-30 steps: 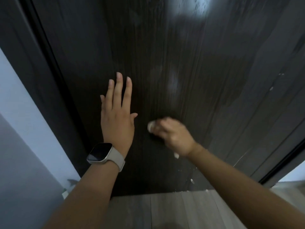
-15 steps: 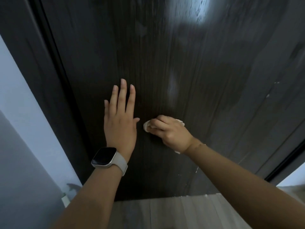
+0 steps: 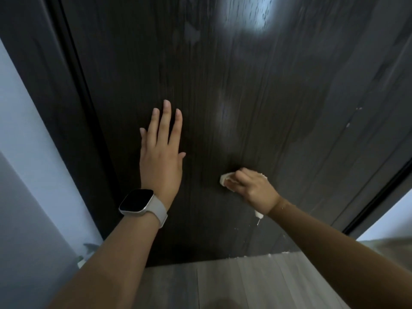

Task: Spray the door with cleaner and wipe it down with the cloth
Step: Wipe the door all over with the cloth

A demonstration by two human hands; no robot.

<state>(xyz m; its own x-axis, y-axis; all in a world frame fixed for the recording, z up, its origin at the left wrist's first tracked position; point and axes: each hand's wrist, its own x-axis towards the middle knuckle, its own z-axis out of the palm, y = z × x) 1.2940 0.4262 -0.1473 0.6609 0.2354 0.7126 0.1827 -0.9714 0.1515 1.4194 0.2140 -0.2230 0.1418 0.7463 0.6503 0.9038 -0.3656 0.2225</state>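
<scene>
A dark wood-grain door (image 3: 245, 97) fills most of the view, with damp streaks and a bright reflection near its top. My left hand (image 3: 161, 152) lies flat against the door with straight fingers; a pale watch sits on its wrist. Lower and to the right, my right hand (image 3: 252, 188) grips a small crumpled white cloth (image 3: 224, 179) and presses it against the door's lower part. Most of the cloth is hidden under my fingers. No spray bottle is in view.
The dark door frame (image 3: 73, 90) runs down the left side, with a pale wall (image 3: 20, 134) beyond it. A grey plank floor (image 3: 223, 284) meets the door's bottom edge. Small white flecks lie along that edge. Another pale wall strip (image 3: 388, 219) shows at the right.
My right hand has slid the cloth to the right across the lower door, away from my left hand. The left hand stays flat on the door.
</scene>
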